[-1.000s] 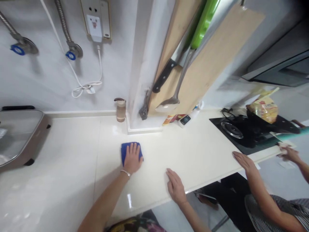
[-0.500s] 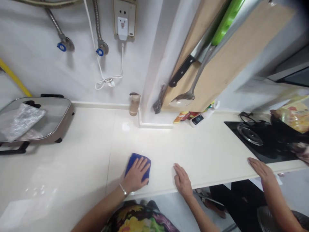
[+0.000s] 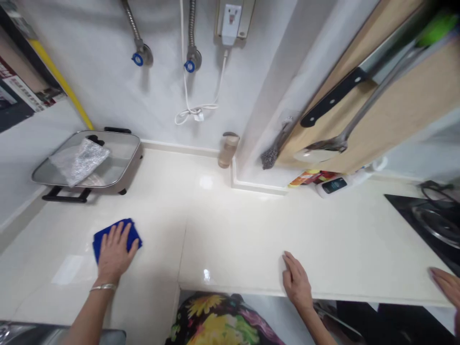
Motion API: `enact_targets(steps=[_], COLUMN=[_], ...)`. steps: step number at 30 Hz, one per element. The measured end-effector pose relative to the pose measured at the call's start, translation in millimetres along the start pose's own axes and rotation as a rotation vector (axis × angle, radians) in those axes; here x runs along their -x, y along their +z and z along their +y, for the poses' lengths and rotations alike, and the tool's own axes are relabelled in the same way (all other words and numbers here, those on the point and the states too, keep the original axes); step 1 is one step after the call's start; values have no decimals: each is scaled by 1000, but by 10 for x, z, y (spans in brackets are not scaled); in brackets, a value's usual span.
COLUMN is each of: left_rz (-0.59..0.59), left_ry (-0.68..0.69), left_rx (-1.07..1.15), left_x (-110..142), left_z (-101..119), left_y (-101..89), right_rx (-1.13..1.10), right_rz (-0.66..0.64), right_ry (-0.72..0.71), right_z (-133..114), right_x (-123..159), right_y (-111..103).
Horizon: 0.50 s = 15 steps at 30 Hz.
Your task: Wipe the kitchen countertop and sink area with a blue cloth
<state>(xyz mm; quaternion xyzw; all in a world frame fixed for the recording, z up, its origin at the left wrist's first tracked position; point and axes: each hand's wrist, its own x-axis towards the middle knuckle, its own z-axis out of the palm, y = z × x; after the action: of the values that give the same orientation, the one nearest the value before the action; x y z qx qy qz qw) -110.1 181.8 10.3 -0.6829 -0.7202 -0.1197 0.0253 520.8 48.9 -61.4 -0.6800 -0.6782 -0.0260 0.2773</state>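
Where the cream table (image 3: 251, 230) runs along the white wall, we see an electric pan (image 3: 89, 160) with a crinkled bag on its glass lid at the far left. Nearer us, our left hand (image 3: 114, 254) lies flat with fingers spread on a blue cloth (image 3: 102, 235), pressing it to the table rather than clasping it. Our right hand (image 3: 296, 282) rests open and empty at the table's front edge, well apart. A co-worker's hand (image 3: 447, 285) shows at the far right.
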Motion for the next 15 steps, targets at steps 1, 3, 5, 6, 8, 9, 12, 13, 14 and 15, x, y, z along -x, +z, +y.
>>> enact_targets(steps=[1, 3, 5, 6, 8, 9, 12, 13, 14, 15], left_rz=[10, 30, 67, 94, 143, 156, 145, 127, 118, 105], left_ry=[-91, -291, -499, -577, -643, -626, -468, -392, -315, -235], left_rx=[-12, -52, -90, -95, -74, -59, -51, -52, -51, -48], left_x=[-20, -113, -258, -339, -491, -558, -733, -795, -867, -950], left_z=[-148, -367, -461, -456, -345, -246, 161, 305, 438, 549], left_y=[-37, -86, -93, -81, -32, 6, 158, 216, 274, 327], right_rx=[4, 9, 11, 11, 9, 7, 3, 5, 7, 8], right_rz=[-6, -12, -21, -26, -41, -46, -55, -57, -60, -63], right_ry=[5, 10, 3, -1, -7, -8, 0, 4, 8, 13], right_z=[-1, 1, 13, 23, 47, 58, 74, 72, 66, 58], right_x=[0, -1, 1, 3, 13, 19, 40, 46, 51, 56], right_y=[-1, -5, -8, -9, -7, -4, 3, 3, 1, -4])
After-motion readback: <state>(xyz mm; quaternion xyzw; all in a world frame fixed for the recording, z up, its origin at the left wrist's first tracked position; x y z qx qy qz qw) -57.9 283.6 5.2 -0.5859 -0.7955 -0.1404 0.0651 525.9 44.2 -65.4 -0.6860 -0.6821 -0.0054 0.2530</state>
